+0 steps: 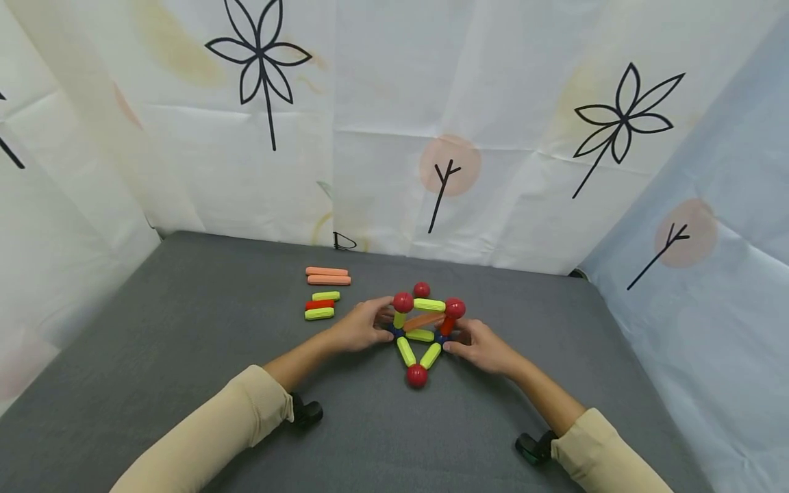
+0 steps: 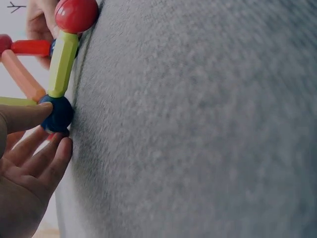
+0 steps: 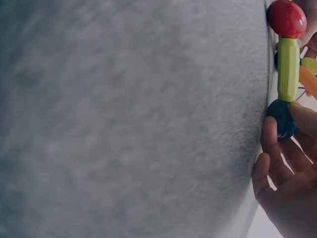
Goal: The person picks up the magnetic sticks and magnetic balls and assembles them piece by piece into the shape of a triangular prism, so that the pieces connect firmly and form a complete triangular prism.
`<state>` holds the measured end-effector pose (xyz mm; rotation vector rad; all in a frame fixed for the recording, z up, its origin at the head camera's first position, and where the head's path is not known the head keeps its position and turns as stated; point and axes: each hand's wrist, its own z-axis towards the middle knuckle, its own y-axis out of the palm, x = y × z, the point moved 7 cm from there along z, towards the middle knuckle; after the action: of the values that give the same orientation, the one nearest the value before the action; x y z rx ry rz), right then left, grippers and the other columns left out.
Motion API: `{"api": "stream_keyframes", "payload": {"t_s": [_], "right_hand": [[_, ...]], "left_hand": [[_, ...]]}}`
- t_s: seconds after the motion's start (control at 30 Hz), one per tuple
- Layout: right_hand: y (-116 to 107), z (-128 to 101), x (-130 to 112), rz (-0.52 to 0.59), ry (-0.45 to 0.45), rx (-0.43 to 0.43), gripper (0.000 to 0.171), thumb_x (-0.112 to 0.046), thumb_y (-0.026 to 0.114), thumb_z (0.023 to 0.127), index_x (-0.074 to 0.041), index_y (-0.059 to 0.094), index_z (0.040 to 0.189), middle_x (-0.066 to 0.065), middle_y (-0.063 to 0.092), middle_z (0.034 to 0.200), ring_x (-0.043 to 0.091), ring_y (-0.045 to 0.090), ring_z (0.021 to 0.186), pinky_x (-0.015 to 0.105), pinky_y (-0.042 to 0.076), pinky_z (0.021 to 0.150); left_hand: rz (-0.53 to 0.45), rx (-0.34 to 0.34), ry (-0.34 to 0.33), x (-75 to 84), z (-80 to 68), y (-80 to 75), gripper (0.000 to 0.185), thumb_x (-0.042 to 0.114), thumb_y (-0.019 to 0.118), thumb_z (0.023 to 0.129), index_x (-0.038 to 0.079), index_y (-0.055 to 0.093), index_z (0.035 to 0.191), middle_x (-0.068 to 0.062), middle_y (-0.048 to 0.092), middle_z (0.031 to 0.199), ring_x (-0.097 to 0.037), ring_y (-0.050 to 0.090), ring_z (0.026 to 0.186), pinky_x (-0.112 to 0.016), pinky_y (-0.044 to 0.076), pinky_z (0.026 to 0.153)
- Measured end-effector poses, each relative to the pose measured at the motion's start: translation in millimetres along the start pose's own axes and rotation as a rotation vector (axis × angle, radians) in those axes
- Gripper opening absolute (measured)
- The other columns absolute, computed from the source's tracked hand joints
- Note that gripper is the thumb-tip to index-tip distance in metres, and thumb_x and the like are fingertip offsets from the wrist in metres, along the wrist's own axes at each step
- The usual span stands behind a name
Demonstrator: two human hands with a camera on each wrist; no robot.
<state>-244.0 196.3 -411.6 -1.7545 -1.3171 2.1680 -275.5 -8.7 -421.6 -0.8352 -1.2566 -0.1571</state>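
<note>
A stick-and-ball structure (image 1: pixel 422 334) of yellow-green, orange and red sticks with red and blue balls stands on the grey table (image 1: pixel 185 329). My left hand (image 1: pixel 385 327) holds its left side, thumb and fingers pinching a blue ball (image 2: pixel 57 113). My right hand (image 1: pixel 450 342) holds the right side the same way, pinching the other blue ball (image 3: pixel 281 118). From each blue ball a yellow-green stick (image 2: pixel 63 64) runs to the near red ball (image 1: pixel 416 375). Two more red balls (image 1: pixel 403 302) top the structure.
Loose sticks lie left of the structure: two orange ones (image 1: pixel 328 276), then yellow-green (image 1: pixel 325 296), red (image 1: pixel 319 305) and yellow-green (image 1: pixel 319 313). A red ball (image 1: pixel 422 289) sits just behind the structure. Patterned cloth walls (image 1: pixel 394 137) enclose the table's back and sides.
</note>
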Motion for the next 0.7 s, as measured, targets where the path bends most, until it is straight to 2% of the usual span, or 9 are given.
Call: {"api": "stream_keyframes", "payload": {"t_s": [0.23, 0.33, 0.5, 0.6, 0.7], "right_hand": [[1.3, -0.9, 1.7, 0.019, -0.011, -0.002, 0.037, -0.011, 0.062, 0.099, 0.006, 0.057, 0.131, 0.02, 0.064, 0.124, 0.023, 0.066, 0.094, 0.028, 0.054, 0.074], [1.3, -1.5, 2.6, 0.021, -0.009, -0.001, 0.038, -0.012, 0.062, 0.099, 0.006, 0.056, 0.132, 0.019, 0.064, 0.124, 0.022, 0.065, 0.093, 0.028, 0.053, 0.073], [1.8, -1.9, 2.5, 0.006, -0.011, 0.003, 0.037, -0.011, 0.062, 0.099, 0.006, 0.056, 0.131, 0.018, 0.064, 0.12, 0.021, 0.063, 0.087, 0.028, 0.052, 0.07], [2.3, -1.6, 2.4, 0.003, -0.012, 0.003, 0.037, -0.011, 0.061, 0.099, 0.006, 0.056, 0.131, 0.018, 0.064, 0.119, 0.021, 0.062, 0.086, 0.028, 0.052, 0.07], [2.7, -0.6, 3.4, -0.001, 0.002, -0.001, 0.037, -0.011, 0.061, 0.099, 0.005, 0.057, 0.131, 0.016, 0.065, 0.117, 0.02, 0.062, 0.085, 0.027, 0.052, 0.07]], "left_hand": [[-0.016, 0.108, 0.021, 1.8, -9.5, -28.6, 0.053, -0.011, 0.065, 0.089, -0.002, 0.049, 0.139, -0.021, 0.067, 0.121, -0.031, 0.068, 0.105, -0.041, 0.054, 0.091], [0.013, 0.165, 0.041, 0.4, -14.0, -44.3, 0.049, -0.009, 0.066, 0.09, -0.005, 0.051, 0.136, -0.024, 0.067, 0.118, -0.034, 0.067, 0.105, -0.043, 0.054, 0.091], [0.109, 0.287, 0.033, -11.5, -23.0, -73.2, 0.042, -0.005, 0.066, 0.092, -0.002, 0.056, 0.133, -0.02, 0.068, 0.118, -0.032, 0.065, 0.109, -0.048, 0.053, 0.09], [0.135, 0.363, 0.013, -21.2, -31.3, -91.5, 0.039, -0.004, 0.066, 0.092, 0.0, 0.06, 0.13, -0.018, 0.069, 0.118, -0.031, 0.066, 0.108, -0.048, 0.054, 0.086], [0.163, 0.392, 0.004, -29.9, -42.0, -106.2, 0.036, -0.001, 0.067, 0.092, 0.001, 0.061, 0.128, -0.016, 0.07, 0.114, -0.031, 0.067, 0.107, -0.048, 0.055, 0.084]]}}
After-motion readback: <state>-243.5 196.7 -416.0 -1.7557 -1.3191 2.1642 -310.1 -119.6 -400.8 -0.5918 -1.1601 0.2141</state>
